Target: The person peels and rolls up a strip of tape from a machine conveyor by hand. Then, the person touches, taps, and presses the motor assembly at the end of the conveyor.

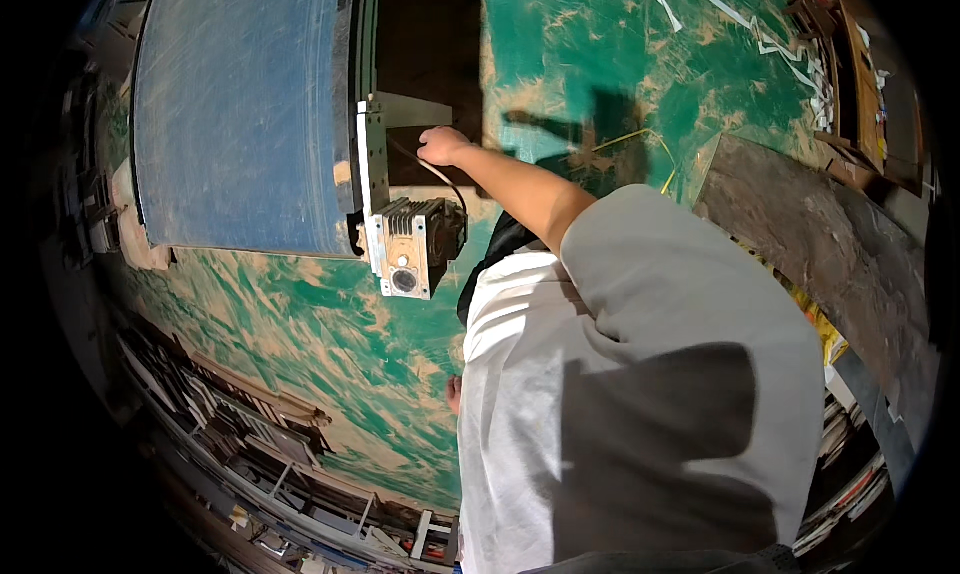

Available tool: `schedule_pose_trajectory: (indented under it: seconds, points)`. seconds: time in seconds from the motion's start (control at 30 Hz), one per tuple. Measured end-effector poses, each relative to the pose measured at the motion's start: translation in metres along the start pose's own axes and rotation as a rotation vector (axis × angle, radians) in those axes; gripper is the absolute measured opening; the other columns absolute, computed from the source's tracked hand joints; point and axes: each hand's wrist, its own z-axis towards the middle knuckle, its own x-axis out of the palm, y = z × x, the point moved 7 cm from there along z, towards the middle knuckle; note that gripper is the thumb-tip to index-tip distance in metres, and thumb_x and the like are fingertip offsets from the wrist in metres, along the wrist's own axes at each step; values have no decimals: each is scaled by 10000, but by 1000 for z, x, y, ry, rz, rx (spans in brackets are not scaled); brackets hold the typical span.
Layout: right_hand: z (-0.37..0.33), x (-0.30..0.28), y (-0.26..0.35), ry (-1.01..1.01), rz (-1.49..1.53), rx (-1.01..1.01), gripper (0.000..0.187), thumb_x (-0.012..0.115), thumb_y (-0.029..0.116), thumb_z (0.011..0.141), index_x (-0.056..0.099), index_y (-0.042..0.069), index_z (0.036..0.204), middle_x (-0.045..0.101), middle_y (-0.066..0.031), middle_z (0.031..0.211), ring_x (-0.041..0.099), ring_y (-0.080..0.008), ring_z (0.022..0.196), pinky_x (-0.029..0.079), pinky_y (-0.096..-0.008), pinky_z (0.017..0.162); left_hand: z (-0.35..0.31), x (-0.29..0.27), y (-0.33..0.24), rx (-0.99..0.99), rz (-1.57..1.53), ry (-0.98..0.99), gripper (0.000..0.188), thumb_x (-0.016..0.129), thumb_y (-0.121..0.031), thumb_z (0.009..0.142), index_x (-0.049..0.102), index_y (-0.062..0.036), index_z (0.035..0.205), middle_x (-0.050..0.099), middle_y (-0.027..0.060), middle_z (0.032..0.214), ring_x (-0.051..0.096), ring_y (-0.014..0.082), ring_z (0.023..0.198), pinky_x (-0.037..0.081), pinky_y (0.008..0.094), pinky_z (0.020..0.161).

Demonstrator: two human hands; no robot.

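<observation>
big blue worktop (240, 114) fills the upper left, green worn floor (330, 344) beyond its edges. at the worktop's right edge sits a metal bracket (375, 154) with a finned motor unit (415, 244) at the near right corner. right hand (442, 146) curled closed beside the bracket at a black cable (447, 179) — grip unclear. left hand (454, 392) barely peeks out by the shirt — can't tell.

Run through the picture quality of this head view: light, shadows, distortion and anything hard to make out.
Head view: hard light from one side throws sharp shadows on the grey sleeve and the green floor; fisheye bends the blue tabletop's edges and blackens the corners; the right hand, by the finned motor unit, is sharp; the left hand is mostly hidden behind the shirt; racks at the lower rim sit dim.
</observation>
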Motion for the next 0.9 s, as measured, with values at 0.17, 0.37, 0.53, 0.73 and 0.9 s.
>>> schedule_pose_trajectory:
  seconds: [0.17,0.37,0.53,0.73,0.9]
  points:
    - [6,-24,13,-58,120,-18,457,549,289,808,580,82,1214,556,-138,1262,492,-301,1198,390,-376,1014,-5,16,-46,5,93,-65,340,594,-194,894,531,-38,1190,608,74,960,568,166,823,469,314,737]
    - [23,-50,39,-245,172,-41,588,551,273,805,403,161,1363,436,-154,1377,454,-332,1230,408,-423,993,-16,17,-6,-19,17,-35,345,583,-205,898,537,-48,1202,613,82,1026,573,172,915,461,339,799]
    - [14,-67,73,-223,23,-234,715,522,142,817,224,286,1451,343,-192,1415,454,-373,1214,422,-432,972,-30,32,29,-70,-22,-8,343,584,-204,897,540,-49,1199,614,79,1025,574,169,912,461,336,797]
    - [-4,-84,95,-293,-208,-435,674,533,162,801,286,244,1422,505,-171,1174,571,-372,986,470,-458,866,-56,47,54,-93,-94,-44,340,585,-202,895,543,-49,1196,615,75,1024,575,166,908,461,332,796]
    - [-9,-72,107,-209,-460,-567,633,516,179,810,330,191,1415,581,-144,1114,584,-318,1015,435,-432,890,-70,61,78,-114,-158,-71,337,586,-200,894,545,-50,1193,616,72,1022,575,163,904,460,329,794]
